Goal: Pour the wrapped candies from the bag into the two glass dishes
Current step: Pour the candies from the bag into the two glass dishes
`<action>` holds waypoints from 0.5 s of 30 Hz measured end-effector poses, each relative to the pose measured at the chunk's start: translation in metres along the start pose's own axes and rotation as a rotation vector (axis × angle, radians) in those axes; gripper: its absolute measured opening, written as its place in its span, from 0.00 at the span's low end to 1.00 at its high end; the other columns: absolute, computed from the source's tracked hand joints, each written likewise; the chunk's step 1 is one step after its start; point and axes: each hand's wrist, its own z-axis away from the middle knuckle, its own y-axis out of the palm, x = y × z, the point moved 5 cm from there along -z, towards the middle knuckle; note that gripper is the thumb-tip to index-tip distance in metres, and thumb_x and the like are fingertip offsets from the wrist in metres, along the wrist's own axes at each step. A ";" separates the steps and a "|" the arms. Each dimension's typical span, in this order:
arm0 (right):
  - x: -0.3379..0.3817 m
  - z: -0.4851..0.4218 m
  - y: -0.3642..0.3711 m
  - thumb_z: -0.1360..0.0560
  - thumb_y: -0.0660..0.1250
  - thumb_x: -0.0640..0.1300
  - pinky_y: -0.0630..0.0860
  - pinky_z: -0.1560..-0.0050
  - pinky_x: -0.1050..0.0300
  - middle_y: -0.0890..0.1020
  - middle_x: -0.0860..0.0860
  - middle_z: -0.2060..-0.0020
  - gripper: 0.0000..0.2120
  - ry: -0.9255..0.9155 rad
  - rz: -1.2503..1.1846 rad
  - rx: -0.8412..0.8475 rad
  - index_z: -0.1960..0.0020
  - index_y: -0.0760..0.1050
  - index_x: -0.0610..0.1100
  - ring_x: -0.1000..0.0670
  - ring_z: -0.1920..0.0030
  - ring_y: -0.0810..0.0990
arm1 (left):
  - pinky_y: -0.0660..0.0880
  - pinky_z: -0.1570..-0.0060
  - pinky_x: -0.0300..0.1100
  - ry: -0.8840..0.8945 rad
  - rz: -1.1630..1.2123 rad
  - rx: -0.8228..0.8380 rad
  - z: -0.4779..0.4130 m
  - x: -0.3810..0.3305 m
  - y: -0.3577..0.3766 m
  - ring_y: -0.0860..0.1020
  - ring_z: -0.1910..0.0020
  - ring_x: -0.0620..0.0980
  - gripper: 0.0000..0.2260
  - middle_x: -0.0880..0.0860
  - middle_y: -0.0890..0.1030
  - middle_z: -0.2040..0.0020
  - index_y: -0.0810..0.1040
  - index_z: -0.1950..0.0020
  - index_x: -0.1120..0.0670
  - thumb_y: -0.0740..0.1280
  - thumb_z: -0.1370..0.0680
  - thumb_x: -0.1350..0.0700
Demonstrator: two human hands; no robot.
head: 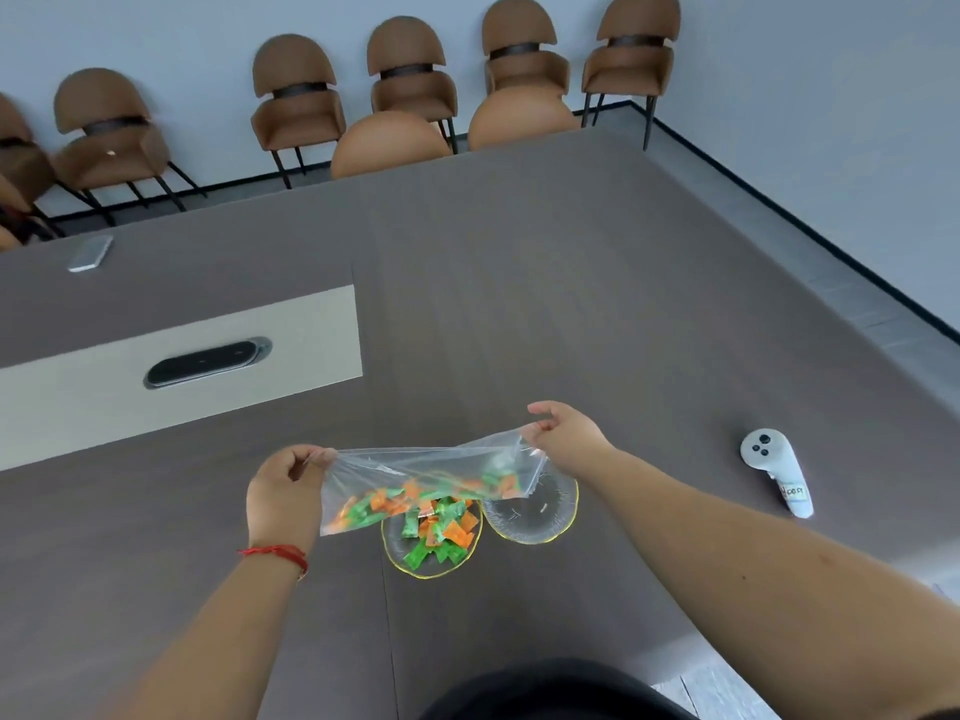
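Note:
A clear plastic bag [415, 470] with green and orange wrapped candies [384, 504] is stretched sideways above the table. My left hand [285, 491] pinches its left end and my right hand [563, 433] pinches its right end. Below the bag stand two gold-rimmed glass dishes. The left dish [395, 556] holds a pile of green and orange candies. The right dish [563, 517] looks bare; the bag covers part of its rim.
A white handheld controller [774, 470] lies on the table to the right. A phone [91, 253] lies far left. A pale inset panel with a dark oval socket [208, 362] is at left. Brown chairs [405, 70] line the far table edge and wall.

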 end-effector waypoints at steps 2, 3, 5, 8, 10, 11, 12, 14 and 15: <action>-0.017 -0.004 -0.007 0.24 0.63 0.41 0.73 0.52 0.62 0.83 0.51 0.47 0.21 0.047 -0.041 -0.017 0.31 0.70 0.50 0.51 0.52 0.79 | 0.70 0.60 0.41 0.056 -0.047 0.055 -0.005 -0.010 0.016 0.74 0.59 0.51 0.05 0.52 0.79 0.59 0.78 0.61 0.52 0.67 0.25 0.57; -0.025 -0.005 -0.010 0.24 0.62 0.40 0.73 0.48 0.61 0.83 0.50 0.45 0.21 0.068 -0.061 -0.023 0.31 0.70 0.49 0.50 0.50 0.79 | 0.70 0.58 0.42 0.088 -0.078 0.084 -0.007 -0.016 0.023 0.75 0.58 0.51 0.05 0.52 0.79 0.58 0.79 0.61 0.53 0.67 0.25 0.57; -0.040 -0.007 -0.014 0.24 0.62 0.39 0.72 0.45 0.60 0.82 0.49 0.44 0.21 0.108 -0.090 -0.027 0.31 0.70 0.48 0.50 0.49 0.79 | 0.68 0.56 0.43 0.158 -0.143 0.135 -0.011 -0.027 0.036 0.75 0.57 0.52 0.04 0.53 0.79 0.57 0.79 0.60 0.55 0.66 0.25 0.58; -0.058 -0.008 -0.017 0.24 0.64 0.42 0.72 0.49 0.59 0.81 0.50 0.43 0.21 0.160 -0.145 -0.017 0.32 0.70 0.48 0.50 0.51 0.78 | 0.68 0.61 0.39 0.254 -0.232 0.186 -0.018 -0.043 0.052 0.75 0.58 0.52 0.04 0.55 0.79 0.56 0.79 0.58 0.57 0.66 0.25 0.59; -0.067 -0.008 -0.016 0.24 0.65 0.43 0.72 0.51 0.58 0.81 0.51 0.43 0.21 0.189 -0.187 -0.005 0.32 0.70 0.49 0.51 0.53 0.77 | 0.68 0.60 0.33 0.290 -0.273 0.213 -0.021 -0.054 0.061 0.75 0.59 0.51 0.04 0.55 0.80 0.56 0.79 0.58 0.57 0.66 0.25 0.59; -0.071 -0.009 -0.016 0.24 0.66 0.43 0.72 0.52 0.58 0.81 0.51 0.43 0.21 0.199 -0.210 -0.004 0.32 0.70 0.49 0.51 0.54 0.77 | 0.68 0.60 0.32 0.306 -0.286 0.227 -0.022 -0.059 0.065 0.75 0.59 0.51 0.04 0.55 0.80 0.57 0.79 0.58 0.58 0.66 0.25 0.59; -0.075 -0.010 -0.016 0.24 0.67 0.43 0.72 0.52 0.58 0.81 0.51 0.43 0.21 0.210 -0.230 -0.005 0.32 0.70 0.49 0.51 0.54 0.77 | 0.68 0.60 0.33 0.326 -0.295 0.242 -0.023 -0.065 0.069 0.75 0.59 0.51 0.05 0.55 0.80 0.57 0.79 0.59 0.58 0.65 0.25 0.60; -0.081 -0.013 -0.015 0.25 0.67 0.42 0.73 0.54 0.58 0.81 0.51 0.43 0.21 0.233 -0.267 -0.010 0.32 0.71 0.49 0.50 0.54 0.77 | 0.68 0.60 0.38 0.380 -0.312 0.269 -0.024 -0.078 0.076 0.75 0.58 0.52 0.05 0.55 0.80 0.58 0.79 0.60 0.58 0.65 0.25 0.60; -0.084 -0.015 -0.015 0.25 0.67 0.42 0.74 0.53 0.57 0.81 0.51 0.42 0.22 0.241 -0.282 -0.012 0.32 0.71 0.49 0.50 0.54 0.77 | 0.68 0.60 0.40 0.406 -0.322 0.278 -0.024 -0.084 0.079 0.75 0.59 0.52 0.06 0.55 0.80 0.58 0.79 0.61 0.57 0.65 0.25 0.61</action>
